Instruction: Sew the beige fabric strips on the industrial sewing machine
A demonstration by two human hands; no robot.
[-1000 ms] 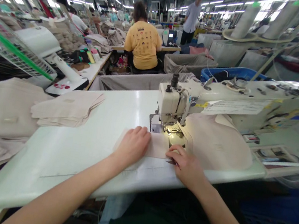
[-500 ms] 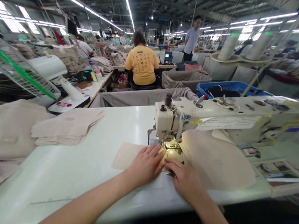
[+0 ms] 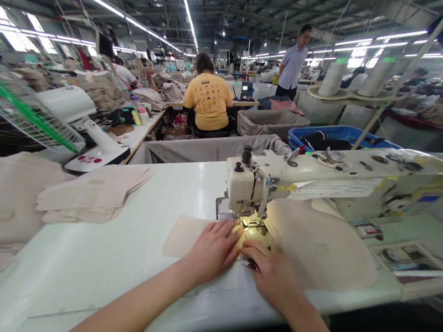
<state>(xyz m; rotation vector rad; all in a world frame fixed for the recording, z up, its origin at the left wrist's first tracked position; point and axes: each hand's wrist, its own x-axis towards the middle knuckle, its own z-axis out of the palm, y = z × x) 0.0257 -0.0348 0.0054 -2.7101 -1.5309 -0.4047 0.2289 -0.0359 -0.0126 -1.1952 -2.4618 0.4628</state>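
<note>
A beige fabric piece (image 3: pixel 183 235) lies partly under the head of the sewing machine (image 3: pixel 239 183), left of the needle. My left hand (image 3: pixel 215 246) rests over this piece, its fingers bent and pressing the cloth close to the presser foot. Beside it, my right hand (image 3: pixel 273 267) pinches the cloth edge in front of the lit metal plate (image 3: pixel 255 230); its fingertips are partly hidden. To the right, a larger beige fabric panel (image 3: pixel 317 248) spreads under the machine arm and reaches toward the table's front edge.
Stacked beige panels (image 3: pixel 90 196) and a draped beige cloth (image 3: pixel 1 198) sit at the left. A white fan (image 3: pixel 67 105) stands behind them. A tool tray (image 3: pixel 412 261) lies at the right, with thread cones (image 3: pixel 332 77) beyond. Two people (image 3: pixel 209 99) are further back.
The view has shifted slightly. Both hands stay beside the needle with little movement. The standing person in the background has turned and moved a little to the right.
</note>
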